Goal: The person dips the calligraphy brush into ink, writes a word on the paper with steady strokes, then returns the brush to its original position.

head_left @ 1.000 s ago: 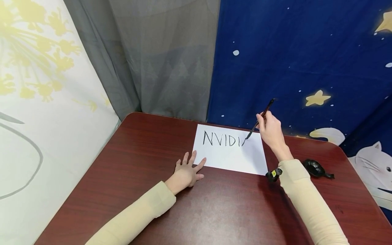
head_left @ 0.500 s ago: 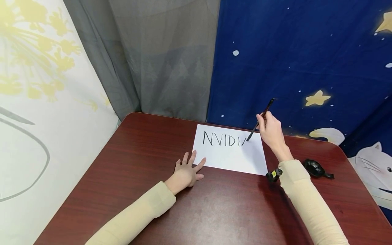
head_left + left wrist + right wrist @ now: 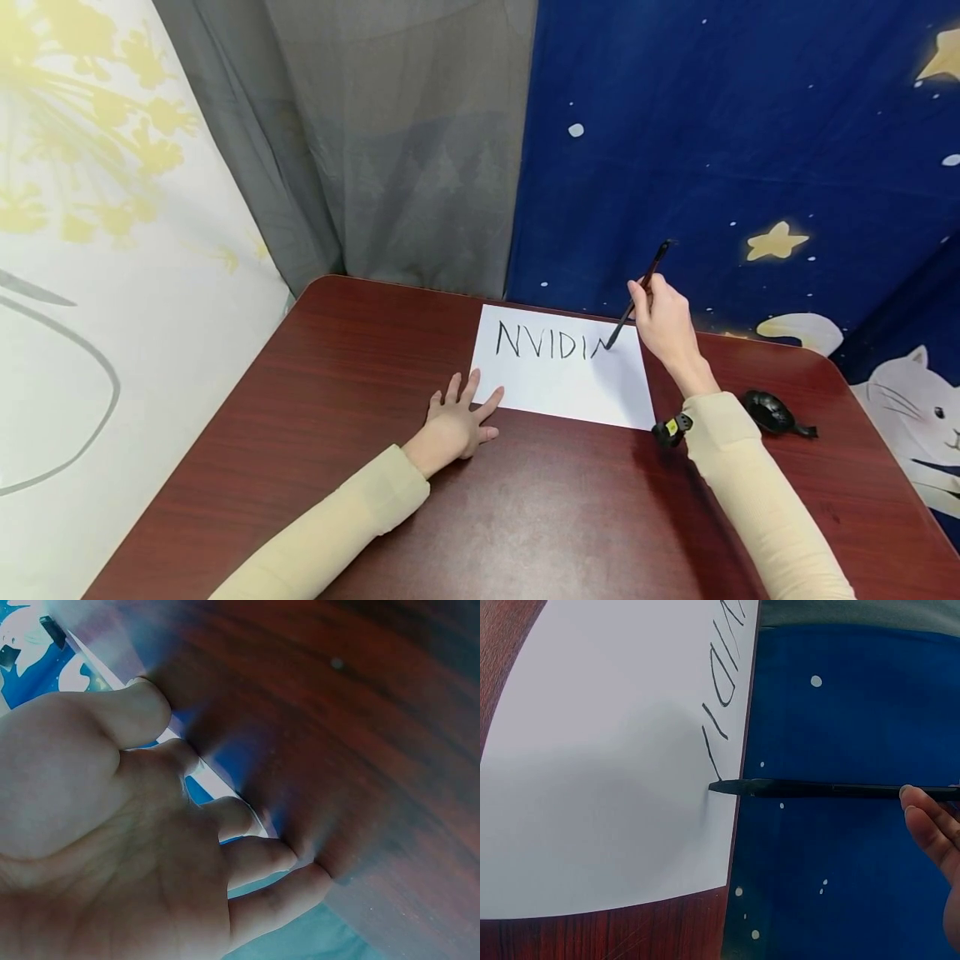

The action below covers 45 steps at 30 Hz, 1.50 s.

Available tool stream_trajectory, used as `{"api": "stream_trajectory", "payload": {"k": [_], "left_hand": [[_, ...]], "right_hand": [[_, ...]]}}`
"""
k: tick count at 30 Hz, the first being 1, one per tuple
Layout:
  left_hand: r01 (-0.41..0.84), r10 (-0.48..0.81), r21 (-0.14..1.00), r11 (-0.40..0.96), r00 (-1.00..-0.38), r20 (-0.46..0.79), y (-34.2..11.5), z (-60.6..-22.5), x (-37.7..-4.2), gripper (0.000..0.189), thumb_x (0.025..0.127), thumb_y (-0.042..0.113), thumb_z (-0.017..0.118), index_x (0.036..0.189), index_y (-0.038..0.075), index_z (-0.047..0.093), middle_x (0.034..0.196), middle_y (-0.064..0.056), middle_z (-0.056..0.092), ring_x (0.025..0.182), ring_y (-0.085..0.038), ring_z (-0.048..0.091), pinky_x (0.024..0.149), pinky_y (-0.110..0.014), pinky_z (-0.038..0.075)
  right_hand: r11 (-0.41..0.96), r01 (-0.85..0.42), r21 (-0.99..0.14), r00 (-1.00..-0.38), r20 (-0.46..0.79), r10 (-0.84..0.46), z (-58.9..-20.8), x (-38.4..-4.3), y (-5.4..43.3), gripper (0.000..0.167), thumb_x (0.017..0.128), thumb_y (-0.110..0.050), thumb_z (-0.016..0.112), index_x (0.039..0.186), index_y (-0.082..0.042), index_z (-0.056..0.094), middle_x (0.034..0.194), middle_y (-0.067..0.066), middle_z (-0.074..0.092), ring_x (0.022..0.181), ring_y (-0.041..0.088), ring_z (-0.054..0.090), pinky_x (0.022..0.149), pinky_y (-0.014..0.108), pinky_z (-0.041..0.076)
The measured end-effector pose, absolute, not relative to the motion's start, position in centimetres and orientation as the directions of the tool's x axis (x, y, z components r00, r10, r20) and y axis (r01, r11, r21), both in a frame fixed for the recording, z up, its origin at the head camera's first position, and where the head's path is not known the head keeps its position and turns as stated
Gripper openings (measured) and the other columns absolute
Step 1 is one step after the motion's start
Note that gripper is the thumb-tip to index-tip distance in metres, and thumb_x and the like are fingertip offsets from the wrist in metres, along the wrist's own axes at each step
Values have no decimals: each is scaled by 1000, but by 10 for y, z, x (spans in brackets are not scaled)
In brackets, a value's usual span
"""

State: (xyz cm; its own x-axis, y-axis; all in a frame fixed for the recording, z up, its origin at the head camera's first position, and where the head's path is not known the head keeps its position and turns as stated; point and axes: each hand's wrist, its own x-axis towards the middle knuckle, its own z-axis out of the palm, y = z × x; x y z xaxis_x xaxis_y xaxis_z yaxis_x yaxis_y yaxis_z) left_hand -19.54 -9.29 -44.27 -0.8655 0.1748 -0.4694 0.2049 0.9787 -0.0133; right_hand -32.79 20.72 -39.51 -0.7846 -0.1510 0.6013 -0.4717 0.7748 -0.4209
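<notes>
My right hand (image 3: pixel 663 325) pinches a dark writing brush (image 3: pixel 636 302) well up its handle. In the right wrist view the tip of the brush (image 3: pixel 731 787) meets the white paper (image 3: pixel 592 810) at the end of a slanted black stroke. Black letters reading NVIDI, followed by that slanted stroke, run along the upper part of the sheet (image 3: pixel 562 387) in the head view. My left hand (image 3: pixel 453 423) lies with spread fingers at the sheet's lower left corner, a couple of fingertips on the paper. The left wrist view shows its palm (image 3: pixel 150 847) and extended fingers over the wood.
A black, shiny dish with a short handle (image 3: pixel 772 412) rests on the brown table (image 3: pixel 540 508), right of my right wrist. Grey (image 3: pixel 420 150) and blue star-patterned curtains (image 3: pixel 637 167) hang right behind the table's far edge.
The brush tip has moved slightly down and to the right from the top of the slanted stroke. My left hand and the paper have stayed in place.
</notes>
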Motion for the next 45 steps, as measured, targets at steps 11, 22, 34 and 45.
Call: {"api": "stream_trajectory", "payload": {"k": [11,22,34,45], "left_hand": [[201,182,8,979,-869,-460,-93,-432,-190,62,107,50,35,163,39,10,170,-4,-3,155,-31,1,120,-51,21],[207,188,9,978,-869,-457,-93,-431,-189,62,107,49,35,163,38,12,170,-5,-2,155,-32,2,120,-51,22],[203,173,-15,979,-869,-464,-92,-433,-191,62,107,50,33,163,39,8,170,-4,-4,155,-30,1,120,-50,21],[205,170,-24,978,-865,-473,-93,-445,-197,64,107,53,31,163,41,3,169,-4,-10,155,-31,-3,120,-51,19]], "right_hand": [[779,-474,-411,-781,604,-157,-395,-325,209,31,109,-25,50,98,3,57,72,12,56,60,27,56,55,37,44],[787,-455,-416,-796,586,-150,-394,-325,210,31,109,-25,49,99,3,57,71,12,56,58,25,53,54,36,42],[793,-451,-410,-796,587,-149,-393,-323,211,32,109,-26,49,96,2,56,69,11,54,58,26,52,54,37,40],[795,-455,-401,-790,594,-151,-393,-321,211,32,109,-26,49,97,3,56,69,11,55,57,26,54,54,37,40]]}}
